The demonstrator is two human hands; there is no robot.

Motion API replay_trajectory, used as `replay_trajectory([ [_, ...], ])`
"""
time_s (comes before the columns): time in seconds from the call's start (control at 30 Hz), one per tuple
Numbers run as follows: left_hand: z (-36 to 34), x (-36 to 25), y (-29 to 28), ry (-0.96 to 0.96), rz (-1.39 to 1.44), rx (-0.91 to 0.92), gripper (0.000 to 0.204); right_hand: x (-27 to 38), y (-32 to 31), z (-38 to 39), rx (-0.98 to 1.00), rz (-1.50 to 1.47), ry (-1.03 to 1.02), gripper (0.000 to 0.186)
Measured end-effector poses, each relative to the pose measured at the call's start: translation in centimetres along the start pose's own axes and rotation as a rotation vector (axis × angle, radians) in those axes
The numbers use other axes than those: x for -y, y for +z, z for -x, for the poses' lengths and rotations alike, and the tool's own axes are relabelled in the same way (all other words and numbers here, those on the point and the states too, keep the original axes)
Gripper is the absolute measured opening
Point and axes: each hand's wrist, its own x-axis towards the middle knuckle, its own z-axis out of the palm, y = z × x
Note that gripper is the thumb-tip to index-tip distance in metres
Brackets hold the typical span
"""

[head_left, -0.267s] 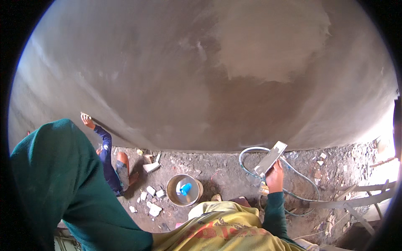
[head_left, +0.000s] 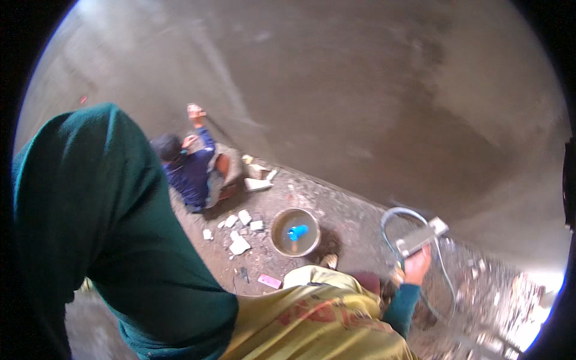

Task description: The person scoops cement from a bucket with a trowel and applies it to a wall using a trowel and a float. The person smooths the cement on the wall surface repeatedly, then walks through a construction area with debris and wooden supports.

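At the lower right, my right hand (head_left: 418,266) is closed around a flat, rectangular plastering float (head_left: 417,240), grey with a pale end. The float is held low, apart from the wall. My green left sleeve (head_left: 126,198) fills the left side, with the arm bent; the left hand itself is out of sight. Ahead rises a broad wall of smoothed grey-brown plaster (head_left: 336,96), with darker damp patches. Behind the float, a pale hose (head_left: 387,221) lies looped on the ground.
A bucket (head_left: 275,235) of murky water with a blue object (head_left: 297,233) in it stands below me. Broken white pieces (head_left: 240,244) and a pink block (head_left: 269,281) lie nearby. A person in dark blue (head_left: 191,180) crouches at the wall's foot, one hand against it.
My view has swung left and tilted, so the bucket and the crouching person appear farther right and higher. The float stays in my right hand, turned flatter in the picture.
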Motion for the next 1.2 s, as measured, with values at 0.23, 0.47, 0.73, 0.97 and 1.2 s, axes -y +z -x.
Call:
replay_trajectory([
  [0.23, 0.1, -8.8, 3.3, 0.238, 0.002, 0.102, 0.024, 0.6, 4.0, -4.8, 0.212, -0.035, 0.124, 0.052],
  [0.47, 13.7, -1.3, 8.6, 0.084, 0.056, 0.199, 0.021, 2.8, 9.9, -2.3, 0.378, -0.129, 0.067, 0.054],
  [0.73, 54.4, 11.3, 4.4, -1.506, -0.323, 0.372, 0.014, 5.5, 6.5, 0.6, 0.324, -0.084, 0.016, 0.052],
  [0.97, 61.5, 5.4, 9.7, -1.99, 0.009, 1.038, 0.048, 11.0, 4.5, 2.8, 0.28, -0.125, 0.047, 0.056],
  [1.2, 57.7, 4.2, 17.2, -2.074, 0.207, 0.802, 0.05, 12.6, 11.1, 5.2, 0.205, -0.108, 0.031, 0.047],
])
